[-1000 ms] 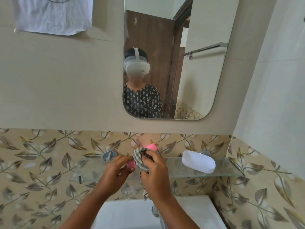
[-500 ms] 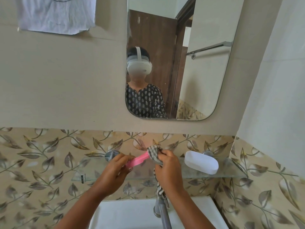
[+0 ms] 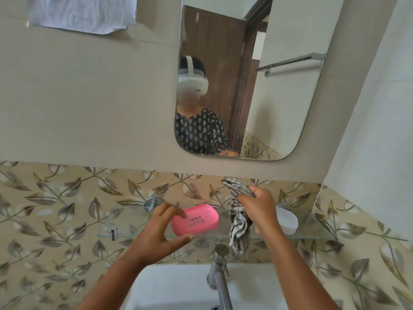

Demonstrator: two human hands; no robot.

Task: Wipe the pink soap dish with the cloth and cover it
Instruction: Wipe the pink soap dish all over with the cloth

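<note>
The pink soap dish [image 3: 197,219] with drain holes in its floor sits level over the glass shelf [image 3: 312,227]. My left hand [image 3: 164,231] holds it, fingers on the left rim and thumb under the front edge. To its right my right hand [image 3: 259,211] grips the checked grey-and-white cloth [image 3: 239,222], which hangs bunched below my fist, clear of the dish. The white cover [image 3: 288,220] lies on the shelf just right of my right hand, partly hidden by it.
A chrome tap [image 3: 220,274] rises from the white basin [image 3: 169,289] directly below the shelf. A mirror [image 3: 279,97] hangs on the wall above. The right wall closes in near the shelf's end. A white cloth [image 3: 82,14] hangs at the upper left.
My right hand has pulled the cloth off the dish and moved right. The dish has turned from edge-on to level, open side up, in my left hand.
</note>
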